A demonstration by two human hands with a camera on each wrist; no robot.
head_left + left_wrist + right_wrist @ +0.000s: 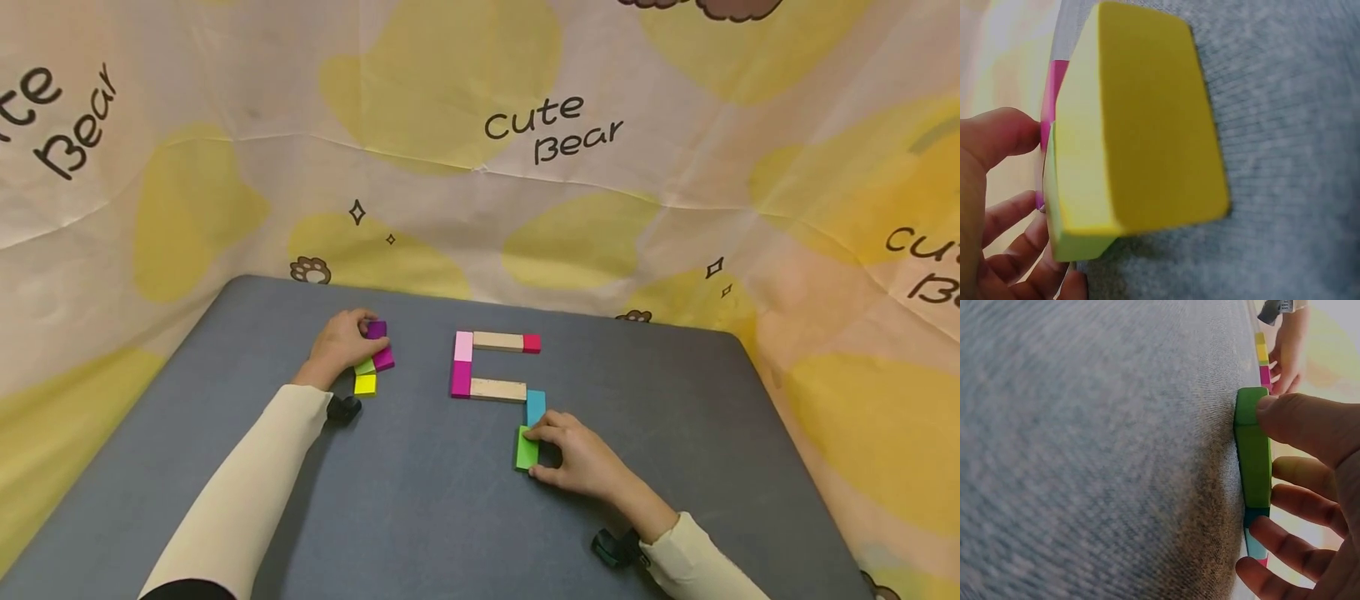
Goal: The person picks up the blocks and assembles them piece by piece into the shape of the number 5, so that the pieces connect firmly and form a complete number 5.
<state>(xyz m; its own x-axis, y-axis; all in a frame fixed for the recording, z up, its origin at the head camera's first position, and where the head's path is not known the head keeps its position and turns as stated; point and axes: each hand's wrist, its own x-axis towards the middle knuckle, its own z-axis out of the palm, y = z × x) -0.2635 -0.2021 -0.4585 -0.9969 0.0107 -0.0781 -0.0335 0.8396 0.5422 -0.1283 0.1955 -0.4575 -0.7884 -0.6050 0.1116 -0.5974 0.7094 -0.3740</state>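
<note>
On the grey table, my left hand (341, 343) pinches a purple block (377, 330), its thumb near the seam with a magenta block (385, 359). A light green block (365, 367) and a yellow block (365, 384) lie just nearer; the yellow one (1154, 119) looms large in the left wrist view. My right hand (581, 457) holds a green block (527, 450), thumb at its near end (1252, 406) and fingers along its far part. A blue block (536, 408) meets the green block's far end.
Left of the blue block runs a plain wooden block (498, 390), then a magenta one (461, 380) and a pink one (463, 346). Another wooden block (498, 341) leads to a red block (532, 343). A printed cloth (450, 208) hangs behind the table (420, 517).
</note>
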